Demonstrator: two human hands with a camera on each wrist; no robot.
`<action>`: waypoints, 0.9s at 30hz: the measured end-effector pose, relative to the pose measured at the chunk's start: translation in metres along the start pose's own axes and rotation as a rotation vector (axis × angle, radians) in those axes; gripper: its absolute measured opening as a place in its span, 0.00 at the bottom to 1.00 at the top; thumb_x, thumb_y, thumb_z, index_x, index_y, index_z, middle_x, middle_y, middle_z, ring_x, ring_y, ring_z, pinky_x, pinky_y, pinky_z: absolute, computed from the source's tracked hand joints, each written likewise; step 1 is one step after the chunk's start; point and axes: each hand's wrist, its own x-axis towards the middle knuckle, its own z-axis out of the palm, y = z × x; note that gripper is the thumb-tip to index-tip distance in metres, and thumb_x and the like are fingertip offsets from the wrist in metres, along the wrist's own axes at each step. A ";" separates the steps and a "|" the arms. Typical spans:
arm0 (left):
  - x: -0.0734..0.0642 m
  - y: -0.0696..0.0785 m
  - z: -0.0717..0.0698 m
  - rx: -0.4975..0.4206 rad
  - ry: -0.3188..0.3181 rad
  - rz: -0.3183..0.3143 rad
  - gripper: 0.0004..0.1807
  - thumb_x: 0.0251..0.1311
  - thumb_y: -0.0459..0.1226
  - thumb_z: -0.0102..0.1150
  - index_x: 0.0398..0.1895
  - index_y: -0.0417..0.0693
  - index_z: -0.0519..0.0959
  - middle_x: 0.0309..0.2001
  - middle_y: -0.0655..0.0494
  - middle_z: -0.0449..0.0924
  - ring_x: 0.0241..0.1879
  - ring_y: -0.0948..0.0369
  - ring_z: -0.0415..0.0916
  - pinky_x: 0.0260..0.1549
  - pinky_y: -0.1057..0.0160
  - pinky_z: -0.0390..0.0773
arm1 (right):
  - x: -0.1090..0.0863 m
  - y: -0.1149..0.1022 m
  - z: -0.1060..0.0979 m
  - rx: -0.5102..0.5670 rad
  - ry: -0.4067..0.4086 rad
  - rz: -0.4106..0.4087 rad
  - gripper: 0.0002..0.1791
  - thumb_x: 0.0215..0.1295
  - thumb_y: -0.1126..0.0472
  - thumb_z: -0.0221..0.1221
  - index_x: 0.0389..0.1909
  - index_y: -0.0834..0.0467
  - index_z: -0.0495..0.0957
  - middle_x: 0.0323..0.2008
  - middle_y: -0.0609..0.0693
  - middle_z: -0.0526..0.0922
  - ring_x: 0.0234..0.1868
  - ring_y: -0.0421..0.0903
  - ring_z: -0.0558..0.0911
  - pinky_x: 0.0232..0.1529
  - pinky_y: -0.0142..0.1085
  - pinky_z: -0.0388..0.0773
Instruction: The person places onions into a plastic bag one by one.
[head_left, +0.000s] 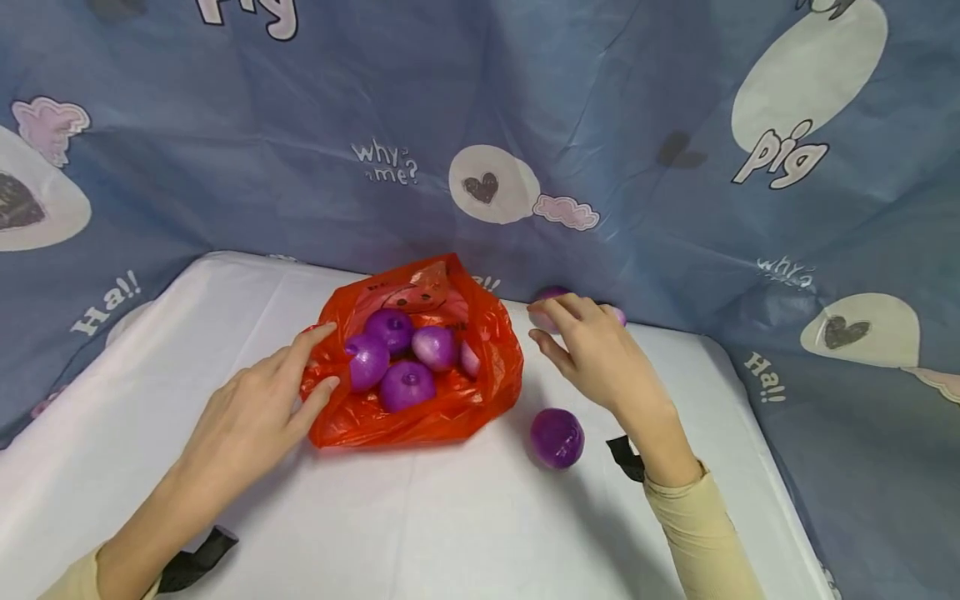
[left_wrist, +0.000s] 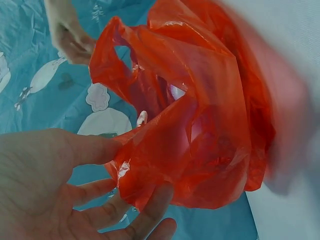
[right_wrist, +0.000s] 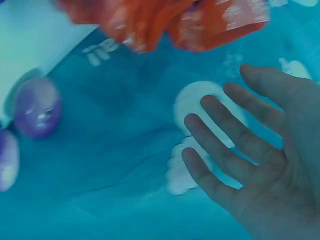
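I see over my feed a creased blue sheet [head_left: 652, 75] with pale lettering [head_left: 780, 156] and dark hearts [head_left: 481, 188] behind the white-covered desk [head_left: 442, 517].

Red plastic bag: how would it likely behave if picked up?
The red plastic bag would probably be floppy, since its film looks thin and creased. The purple onions inside are round and loose, so they may roll together. Lifted only where the left hand pinches its edge, it would likely sag to one side.

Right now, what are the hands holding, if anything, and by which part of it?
The left hand holds the red bag by the left edge of its mouth; the right hand holds nothing.
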 end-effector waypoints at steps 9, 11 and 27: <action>-0.003 0.000 0.003 0.019 0.032 0.027 0.37 0.66 0.39 0.72 0.77 0.50 0.69 0.39 0.45 0.86 0.30 0.48 0.85 0.29 0.40 0.84 | 0.014 0.058 0.049 -0.039 -0.061 0.047 0.25 0.70 0.61 0.70 0.65 0.59 0.77 0.62 0.63 0.81 0.57 0.67 0.84 0.58 0.63 0.82; -0.002 -0.001 0.002 0.027 0.038 0.030 0.37 0.66 0.39 0.72 0.77 0.50 0.70 0.36 0.47 0.85 0.27 0.51 0.83 0.27 0.41 0.84 | 0.018 0.068 0.061 -0.047 -0.062 0.067 0.27 0.70 0.60 0.71 0.67 0.59 0.76 0.65 0.63 0.78 0.60 0.69 0.82 0.58 0.64 0.82; -0.002 0.003 0.001 0.032 0.044 0.036 0.36 0.66 0.39 0.72 0.76 0.49 0.70 0.37 0.46 0.85 0.27 0.50 0.83 0.27 0.41 0.84 | 0.033 0.094 0.105 -0.144 -0.113 0.119 0.28 0.66 0.56 0.74 0.64 0.56 0.77 0.68 0.64 0.74 0.69 0.70 0.75 0.58 0.64 0.80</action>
